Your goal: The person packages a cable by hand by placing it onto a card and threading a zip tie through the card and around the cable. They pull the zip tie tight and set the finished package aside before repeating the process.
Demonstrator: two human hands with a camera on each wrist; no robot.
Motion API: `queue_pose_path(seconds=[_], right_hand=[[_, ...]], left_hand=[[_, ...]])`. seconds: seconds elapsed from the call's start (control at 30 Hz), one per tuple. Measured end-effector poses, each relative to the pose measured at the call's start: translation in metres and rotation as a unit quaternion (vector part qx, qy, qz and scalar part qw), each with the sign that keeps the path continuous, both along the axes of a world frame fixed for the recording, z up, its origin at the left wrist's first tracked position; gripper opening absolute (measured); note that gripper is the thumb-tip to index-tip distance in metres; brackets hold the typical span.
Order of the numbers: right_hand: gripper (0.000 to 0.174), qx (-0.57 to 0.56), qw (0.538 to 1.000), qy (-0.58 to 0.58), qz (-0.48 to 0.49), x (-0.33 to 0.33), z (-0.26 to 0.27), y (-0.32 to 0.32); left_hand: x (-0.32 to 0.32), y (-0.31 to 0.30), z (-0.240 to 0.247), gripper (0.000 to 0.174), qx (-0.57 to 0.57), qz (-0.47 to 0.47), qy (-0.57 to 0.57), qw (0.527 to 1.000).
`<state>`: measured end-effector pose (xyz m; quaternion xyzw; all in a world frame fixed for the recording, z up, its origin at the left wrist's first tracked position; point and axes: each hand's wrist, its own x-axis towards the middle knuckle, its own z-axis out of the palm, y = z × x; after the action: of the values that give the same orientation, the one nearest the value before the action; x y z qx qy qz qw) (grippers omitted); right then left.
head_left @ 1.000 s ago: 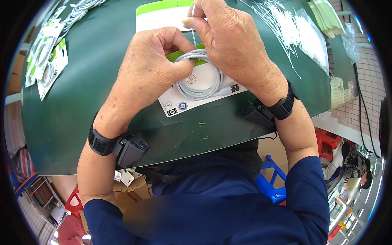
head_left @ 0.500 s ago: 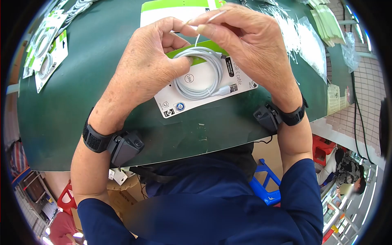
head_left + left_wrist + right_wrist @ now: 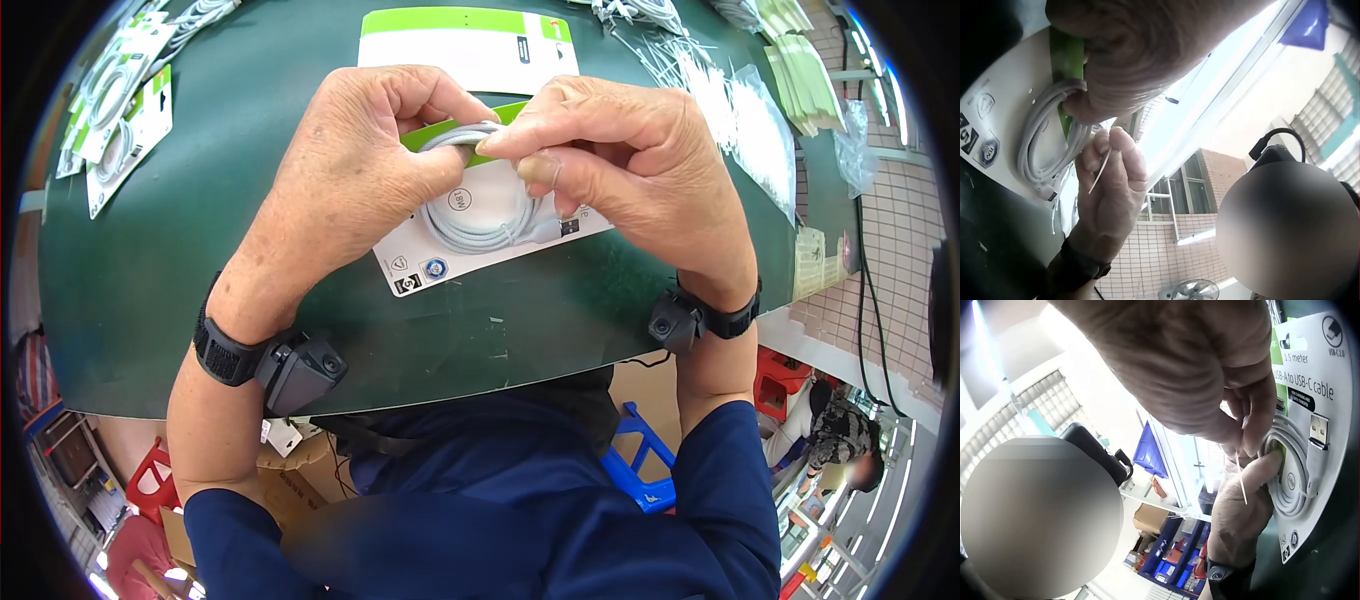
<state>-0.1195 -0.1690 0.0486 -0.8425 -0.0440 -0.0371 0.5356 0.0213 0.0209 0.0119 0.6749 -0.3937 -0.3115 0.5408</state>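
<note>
At twelve o'clock on the card (image 3: 410, 250), left hand (image 3: 340, 180) clamps the coiled cable (image 3: 470, 240), right hand (image 3: 630, 170) pinches a thin tie (image 3: 1100, 172); one slip could free the coil.

Right hand (image 3: 1191, 362) fills upper frame, fingertips pinching a thin white tie (image 3: 1241, 481) at centre right. Left hand (image 3: 1238, 519) below, thumb on coiled cable (image 3: 1294, 469). Printed card (image 3: 1329, 394) along right edge.
</note>
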Motion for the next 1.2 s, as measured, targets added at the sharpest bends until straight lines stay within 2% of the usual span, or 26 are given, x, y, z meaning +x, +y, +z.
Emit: queue_pose_path(seconds=[0.17,0.23,0.4,0.5,0.97,1.2], right_hand=[[0.025,-0.054,0.994,-0.082,-0.05,-0.001,-0.007,0.009],[0.022,-0.084,0.986,-0.127,-0.068,0.0,-0.008,0.011],[0.021,-0.225,0.938,-0.247,-0.093,0.002,-0.005,0.017],[0.024,-0.27,0.912,-0.294,-0.091,0.002,-0.006,0.02],[0.03,-0.289,0.9,-0.32,-0.067,0.004,-0.012,0.023],[0.03,-0.282,0.909,-0.299,-0.074,0.003,-0.012,0.025]], left_hand=[[-0.003,-0.001,-0.004,0.027,-0.051,0.017,-0.012,0.999],[-0.001,0.001,0.001,0.024,-0.02,0.005,0.003,1.0],[0.001,0.004,0.005,0.023,-0.011,0.007,-0.006,1.0],[0.0,0.004,0.009,0.024,-0.004,0.009,-0.003,1.0],[0.0,0.006,0.005,0.023,-0.011,0.018,-0.029,0.999],[0.001,0.006,0.004,0.022,0.005,0.018,-0.041,0.999]])
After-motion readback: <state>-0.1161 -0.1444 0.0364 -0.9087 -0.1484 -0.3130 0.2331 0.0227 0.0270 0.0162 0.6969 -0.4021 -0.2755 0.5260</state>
